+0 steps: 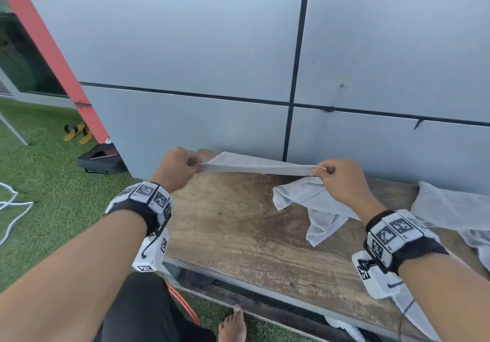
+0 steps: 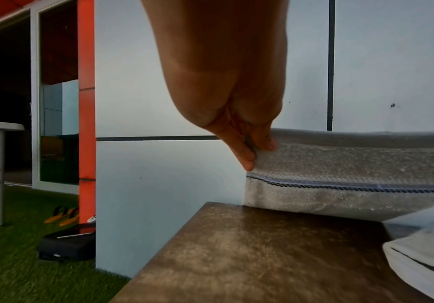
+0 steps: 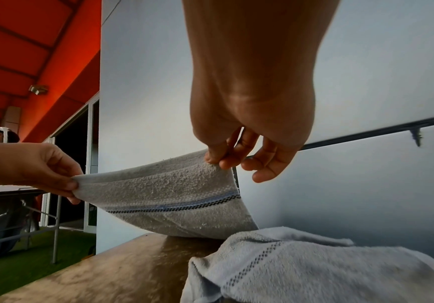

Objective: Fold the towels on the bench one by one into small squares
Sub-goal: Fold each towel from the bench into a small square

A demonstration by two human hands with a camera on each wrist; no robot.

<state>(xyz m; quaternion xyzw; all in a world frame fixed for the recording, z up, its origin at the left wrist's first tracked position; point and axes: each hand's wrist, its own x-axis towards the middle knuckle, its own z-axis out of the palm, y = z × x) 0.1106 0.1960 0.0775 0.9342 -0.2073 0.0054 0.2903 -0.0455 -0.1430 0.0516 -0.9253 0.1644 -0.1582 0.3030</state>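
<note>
Head view: both hands' fingers pinch a folded towel [image 1: 254,166] taut above the bench [image 1: 233,225]; crumpled towel [image 1: 313,203] beside.

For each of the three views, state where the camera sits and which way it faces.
Head: worn on the head, facing forward and down at the bench; shows both forearms, left hand and right hand.
Left wrist: looks along the left hand at the held towel.
Right wrist: looks along the right hand, leftward; the left hand shows too.
Shared: the held towel appears in all three.
</note>
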